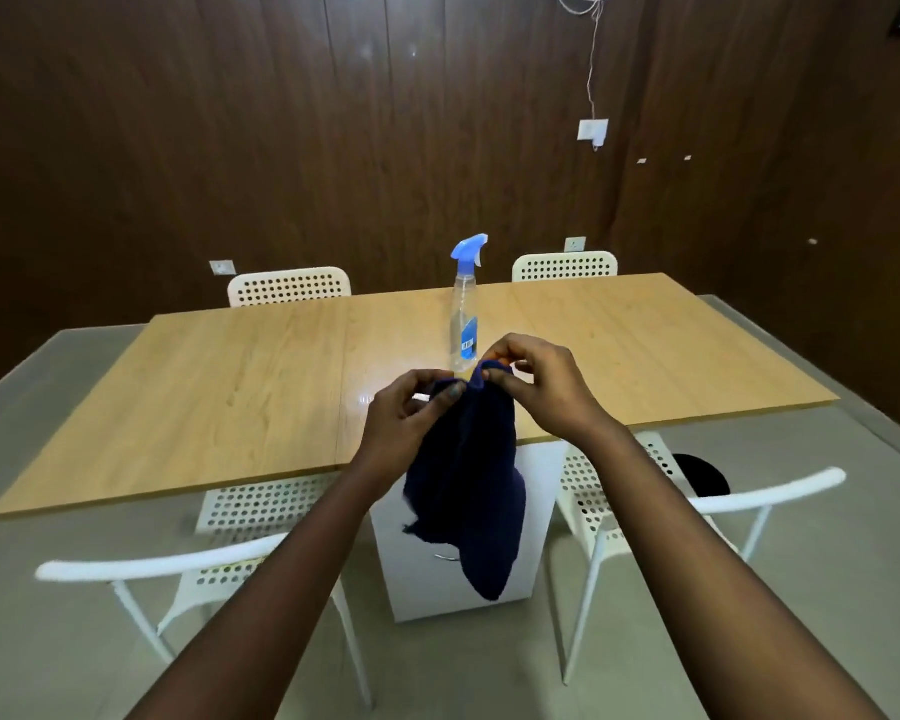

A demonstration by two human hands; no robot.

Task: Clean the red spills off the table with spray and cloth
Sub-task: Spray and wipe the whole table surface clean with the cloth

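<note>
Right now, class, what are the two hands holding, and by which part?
Both the left hand and right hand pinch the dark blue cloth by its top edge; it hangs down.

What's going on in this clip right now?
A person stands at a wooden table and holds a dark blue cloth up by its top edge, left hand and right hand each pinching it so that it hangs in front of the table. A spray bottle with a blue trigger stands upright and untouched on the table. No red spills show on the visible tabletop.

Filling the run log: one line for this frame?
hands: left and right pinch dark blue cloth | spray bottle upright on table | red spills: none visible
</note>
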